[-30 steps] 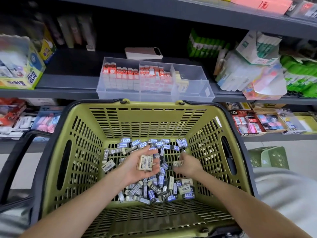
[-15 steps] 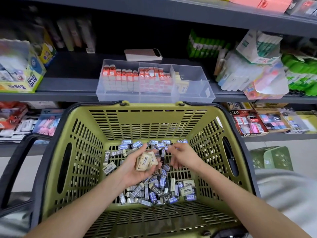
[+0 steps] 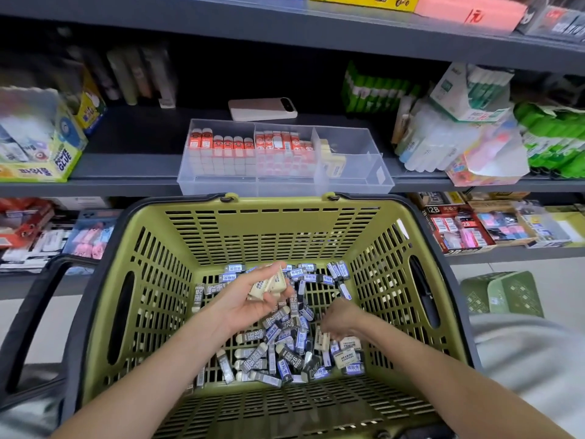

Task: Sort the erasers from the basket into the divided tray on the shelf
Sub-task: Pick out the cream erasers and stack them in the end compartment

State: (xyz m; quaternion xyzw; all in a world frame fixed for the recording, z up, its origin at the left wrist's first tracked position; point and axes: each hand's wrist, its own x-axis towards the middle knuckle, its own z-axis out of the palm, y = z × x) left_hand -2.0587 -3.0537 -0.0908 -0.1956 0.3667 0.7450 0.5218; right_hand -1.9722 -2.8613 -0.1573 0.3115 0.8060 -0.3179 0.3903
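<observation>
inside the basket (image 3: 272, 229), left hand (image 3: 250, 304) holds cream erasers (image 3: 269, 283); right hand (image 3: 342, 315) sits in the pile (image 3: 285, 356), grip unclear.

A dark grey metal shelf (image 3: 133, 160) runs across at mid height. At its front edge, in the middle, stands a clear divided tray (image 3: 221, 186). Just behind the tray lies a pale phone-like device (image 3: 262, 109) (flat, camera end to the right). A yellow-green Power Glue box (image 3: 41, 153) sits at the left end. Right of the tray lies a clear bag of white sticks (image 3: 437, 144), with green packs (image 3: 376, 93) standing behind it.
</observation>
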